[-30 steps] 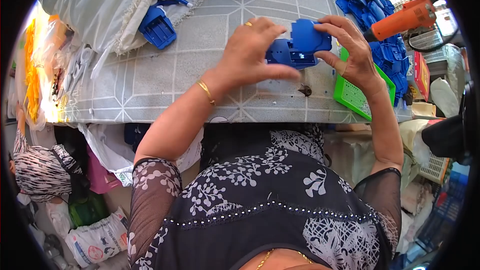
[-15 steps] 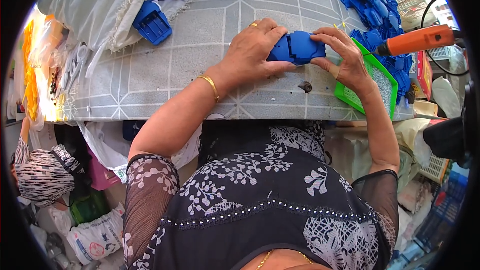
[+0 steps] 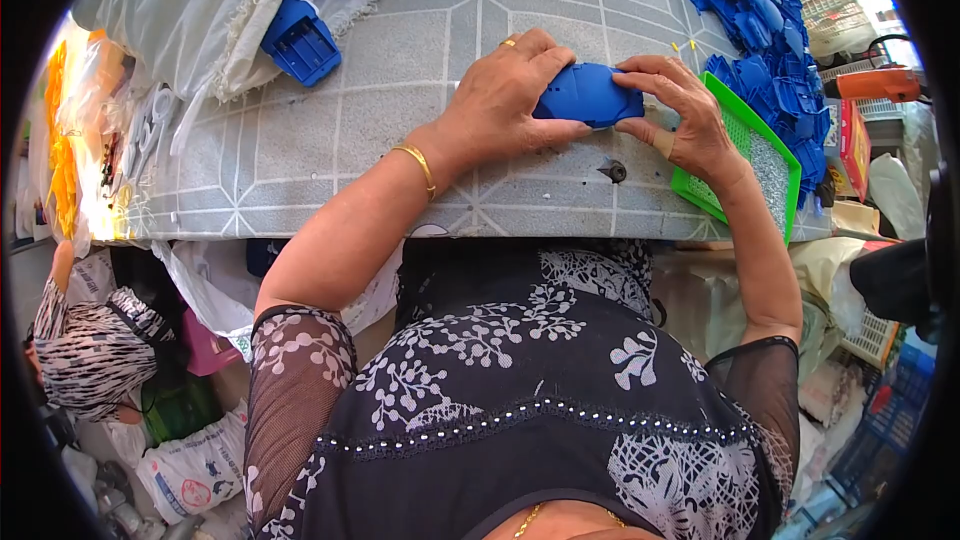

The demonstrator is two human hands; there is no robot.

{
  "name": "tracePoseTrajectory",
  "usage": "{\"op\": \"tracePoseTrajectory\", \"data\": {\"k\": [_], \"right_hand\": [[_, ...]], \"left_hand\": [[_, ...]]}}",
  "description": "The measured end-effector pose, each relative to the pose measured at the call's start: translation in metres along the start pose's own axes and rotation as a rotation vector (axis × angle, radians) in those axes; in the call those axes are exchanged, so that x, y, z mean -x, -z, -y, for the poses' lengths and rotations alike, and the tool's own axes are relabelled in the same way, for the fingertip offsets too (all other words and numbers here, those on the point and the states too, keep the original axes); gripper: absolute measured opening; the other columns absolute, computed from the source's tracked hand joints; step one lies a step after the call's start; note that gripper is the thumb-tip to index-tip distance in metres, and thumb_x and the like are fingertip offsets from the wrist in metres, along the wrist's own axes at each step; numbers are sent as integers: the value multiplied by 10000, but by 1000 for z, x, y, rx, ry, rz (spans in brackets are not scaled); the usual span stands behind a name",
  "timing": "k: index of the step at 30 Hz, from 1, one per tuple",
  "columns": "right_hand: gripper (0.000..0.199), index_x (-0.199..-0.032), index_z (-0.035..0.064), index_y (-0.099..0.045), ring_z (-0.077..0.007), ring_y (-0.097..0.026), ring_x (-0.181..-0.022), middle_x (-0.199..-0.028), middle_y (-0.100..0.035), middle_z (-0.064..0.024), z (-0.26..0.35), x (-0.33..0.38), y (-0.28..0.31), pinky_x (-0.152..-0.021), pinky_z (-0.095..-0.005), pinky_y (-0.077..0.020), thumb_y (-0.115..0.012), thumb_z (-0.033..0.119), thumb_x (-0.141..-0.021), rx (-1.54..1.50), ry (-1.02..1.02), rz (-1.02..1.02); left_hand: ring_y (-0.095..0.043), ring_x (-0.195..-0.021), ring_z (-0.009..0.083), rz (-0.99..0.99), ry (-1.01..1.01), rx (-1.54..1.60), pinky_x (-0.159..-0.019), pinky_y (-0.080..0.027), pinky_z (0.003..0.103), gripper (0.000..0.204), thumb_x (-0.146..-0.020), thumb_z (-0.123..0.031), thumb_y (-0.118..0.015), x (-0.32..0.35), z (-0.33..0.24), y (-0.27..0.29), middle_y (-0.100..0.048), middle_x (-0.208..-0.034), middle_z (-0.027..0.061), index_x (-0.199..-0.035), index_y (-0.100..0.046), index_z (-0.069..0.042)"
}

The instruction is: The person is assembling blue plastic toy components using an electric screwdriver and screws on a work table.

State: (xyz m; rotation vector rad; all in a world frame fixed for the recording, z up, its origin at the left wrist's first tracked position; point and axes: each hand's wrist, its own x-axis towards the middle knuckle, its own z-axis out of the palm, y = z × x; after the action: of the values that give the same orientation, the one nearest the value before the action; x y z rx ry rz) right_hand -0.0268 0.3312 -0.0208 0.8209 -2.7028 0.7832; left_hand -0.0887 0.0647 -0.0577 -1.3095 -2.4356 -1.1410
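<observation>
Over the grey table (image 3: pixel 400 180) I hold a smooth, rounded blue plastic casing (image 3: pixel 588 97) between both hands. My left hand (image 3: pixel 505 90) grips its left end, fingers along the far side and thumb along the near side. At the right end, my right hand (image 3: pixel 685 115) pinches it between fingers and thumb. The upper face looks continuous; its underside is hidden. Close to my right wrist lies a green tray (image 3: pixel 795 180) with many small silvery pieces (image 3: pixel 768 165). A small dark pointed object (image 3: pixel 613 171) sits on the table just nearer to me than the casing.
Blue plastic parts (image 3: pixel 750 30) are heaped along the right side. An orange power screwdriver (image 3: pixel 880 86) hangs right of them. At the far left, a white sack (image 3: pixel 190 10) lies beside more blue casings (image 3: pixel 302 43). Another person (image 3: pixel 95 350) is at the lower left, beyond the table edge.
The gap and step across the casing's top have gone, its right part now flush with the left. My right hand has shifted slightly left. The orange screwdriver has swung away to the right.
</observation>
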Motion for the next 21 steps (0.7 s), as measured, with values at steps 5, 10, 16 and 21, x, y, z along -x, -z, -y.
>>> {"op": "tracePoseTrajectory", "data": {"k": [5,10,16,21], "right_hand": [[530,-1275,105,-714,-318,-631,-1186,-1309,-674,-100,0,-4,3,-994,-418,-538,-856,101,-765,12,20,59],[516,-1281,88,-699,-330,-628,-1191,-1299,-674,-117,0,3,1,-1018,-438,-520,-827,106,-782,27,47,51],[406,-1186,64,-689,-322,-654,-1083,-1227,-673,-123,23,21,31,-927,-421,-522,-807,34,-799,351,137,-458],[410,-1195,12,-644,-231,-624,-1094,-1177,-653,-90,-13,61,102,-964,-391,-475,-818,217,-885,277,-358,-1243]], "left_hand": [[-636,-1106,360,-17,-32,-9,-925,-547,442,695,-732,-442,-870,-4,1,-4,-627,-1192,163,-1225,-653,-3],[-635,-1065,365,27,-2,-68,-878,-543,457,643,-738,-438,-863,-12,-14,-1,-621,-1145,159,-1217,-662,-60],[-628,-1037,373,23,21,-73,-861,-535,453,606,-758,-425,-851,-5,-18,-1,-611,-1156,157,-1213,-679,-64],[-644,-1035,365,15,47,-47,-865,-545,446,602,-763,-405,-852,-4,-21,-3,-618,-1179,153,-1215,-674,-49]]}}
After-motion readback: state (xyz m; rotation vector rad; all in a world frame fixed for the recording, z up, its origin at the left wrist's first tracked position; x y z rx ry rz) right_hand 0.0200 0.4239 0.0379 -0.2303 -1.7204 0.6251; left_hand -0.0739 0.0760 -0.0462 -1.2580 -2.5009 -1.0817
